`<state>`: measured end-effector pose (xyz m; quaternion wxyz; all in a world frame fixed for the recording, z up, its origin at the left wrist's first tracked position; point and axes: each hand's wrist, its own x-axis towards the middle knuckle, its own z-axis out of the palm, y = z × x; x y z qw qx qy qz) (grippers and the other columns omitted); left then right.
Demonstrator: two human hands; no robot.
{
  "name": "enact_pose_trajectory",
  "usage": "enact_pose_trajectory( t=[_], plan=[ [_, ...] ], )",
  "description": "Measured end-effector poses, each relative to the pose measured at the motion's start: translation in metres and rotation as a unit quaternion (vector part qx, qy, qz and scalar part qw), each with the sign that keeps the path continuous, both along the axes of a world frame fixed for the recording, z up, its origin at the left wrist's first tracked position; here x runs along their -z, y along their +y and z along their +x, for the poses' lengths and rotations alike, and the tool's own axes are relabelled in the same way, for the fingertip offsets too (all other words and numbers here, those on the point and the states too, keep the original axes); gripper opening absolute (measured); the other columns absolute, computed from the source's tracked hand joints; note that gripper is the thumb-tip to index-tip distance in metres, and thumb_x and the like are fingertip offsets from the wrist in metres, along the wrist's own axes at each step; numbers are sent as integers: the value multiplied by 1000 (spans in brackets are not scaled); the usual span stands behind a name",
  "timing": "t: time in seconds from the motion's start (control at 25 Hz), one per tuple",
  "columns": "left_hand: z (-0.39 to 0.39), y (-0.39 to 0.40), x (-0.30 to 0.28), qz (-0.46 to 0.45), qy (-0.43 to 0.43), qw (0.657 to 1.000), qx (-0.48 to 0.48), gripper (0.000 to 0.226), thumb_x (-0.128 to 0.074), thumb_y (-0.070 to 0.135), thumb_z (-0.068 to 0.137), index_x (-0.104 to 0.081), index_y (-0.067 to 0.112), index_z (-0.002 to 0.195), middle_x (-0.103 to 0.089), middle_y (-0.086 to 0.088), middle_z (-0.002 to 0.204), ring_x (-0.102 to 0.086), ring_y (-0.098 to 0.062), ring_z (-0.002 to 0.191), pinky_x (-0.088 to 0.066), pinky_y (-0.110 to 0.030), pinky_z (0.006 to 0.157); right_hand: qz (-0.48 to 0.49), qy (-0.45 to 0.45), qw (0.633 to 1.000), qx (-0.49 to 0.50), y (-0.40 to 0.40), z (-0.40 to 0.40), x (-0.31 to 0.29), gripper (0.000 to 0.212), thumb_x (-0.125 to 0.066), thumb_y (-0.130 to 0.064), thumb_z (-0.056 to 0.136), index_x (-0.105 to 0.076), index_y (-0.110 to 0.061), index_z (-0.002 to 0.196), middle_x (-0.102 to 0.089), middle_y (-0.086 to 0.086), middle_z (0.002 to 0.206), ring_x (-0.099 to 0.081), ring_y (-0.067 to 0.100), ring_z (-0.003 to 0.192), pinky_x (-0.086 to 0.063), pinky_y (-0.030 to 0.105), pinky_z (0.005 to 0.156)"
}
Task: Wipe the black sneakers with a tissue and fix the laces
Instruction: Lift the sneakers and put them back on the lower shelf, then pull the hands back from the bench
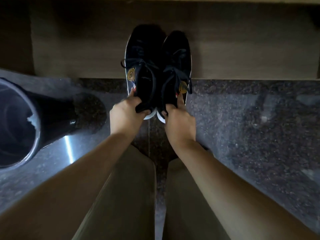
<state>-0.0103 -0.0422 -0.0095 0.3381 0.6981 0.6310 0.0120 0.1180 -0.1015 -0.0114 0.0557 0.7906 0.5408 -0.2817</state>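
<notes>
Two black fabric sneakers with white soles: left sneaker [142,54] and right sneaker [178,54], side by side, touching, toes far. Left hand [125,115] fingers clasp left heel; right hand [178,122] fingers clasp right heel. Dark round bin [37,122], left, on speckled stone floor [242,127].

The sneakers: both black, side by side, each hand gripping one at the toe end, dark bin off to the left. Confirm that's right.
Not quite. The head view shows the left hand and right hand gripping the sneakers at the heel end, not the toe; the toes point away from the person. The rest holds: both black, side by side, with the dark bin off to the left.
</notes>
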Motion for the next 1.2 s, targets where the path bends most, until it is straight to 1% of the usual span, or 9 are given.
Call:
enact_pose_trajectory(
  t=[0.16,0.28,0.44,0.56,0.72,0.84,1.04,1.12,1.2],
  plan=[
    [23,40,36,36,-8,999,-10,25,-71,26,74,-66,7,90,-66,-3,114,-63,-25,84,-51,-35,66,33,3,999,9,51,24,30,21,-46,-12,97,-58,-16,114,-15,15,157,-65,34,95,-41,32,67],
    [33,67,55,57,-11,998,-17,27,-71,27,73,-62,4,84,-56,1,133,-62,-24,86,-39,-28,60,41,14,999,2,83,35,41,23,-44,-22,98,-58,-14,115,-14,15,157,-60,37,105,-44,37,74],
    [36,93,71,44,1,999,-9,25,-69,22,76,-61,3,88,-50,-3,138,-60,-33,95,-34,-26,63,41,25,999,-1,111,42,56,21,-47,-25,97,-58,-14,112,-11,13,158,-55,35,115,-45,35,81],
    [35,98,72,4,4,1000,21,30,-66,16,79,-59,7,106,-34,-4,150,-56,-34,107,-39,-29,72,33,39,999,15,118,42,62,28,-46,-27,97,-52,-15,122,-9,11,159,-47,34,124,-44,36,88],
    [26,77,35,-70,-18,997,13,69,-61,11,83,-31,28,142,-10,-10,157,-39,-34,131,-43,-40,93,16,72,995,74,106,32,41,68,-57,-18,91,-20,-28,147,-1,6,160,-20,38,141,-34,55,104],
    [8,47,-25,-37,-21,998,-56,69,-59,11,82,-31,24,144,-16,-6,157,-18,-27,143,-29,-46,109,74,70,994,44,88,11,-20,70,-61,-14,84,-28,-21,145,-14,6,158,-16,30,144,-31,53,108],
    [-15,28,-131,134,-22,968,-212,55,-51,17,84,-40,18,137,-26,-1,154,-14,-20,144,-12,-48,113,238,72,962,-116,88,-25,-142,38,-65,-14,71,-68,-22,108,-68,-2,115,-62,27,107,-54,42,81],
    [-26,38,-173,194,-45,942,-270,50,-56,13,83,-44,16,131,-37,-7,147,-27,-25,139,-20,-52,112,275,89,946,-147,100,-40,-193,28,-53,-21,76,-72,-26,96,-73,-7,92,-68,19,83,-55,30,65],
    [-40,52,-202,235,-50,922,-305,45,-57,15,82,-47,13,126,-45,-13,134,-41,-33,124,-32,-57,103,329,71,930,-146,120,-51,-230,29,-46,-26,79,-71,-27,94,-71,-8,87,-66,16,72,-47,23,53]
  ],
)
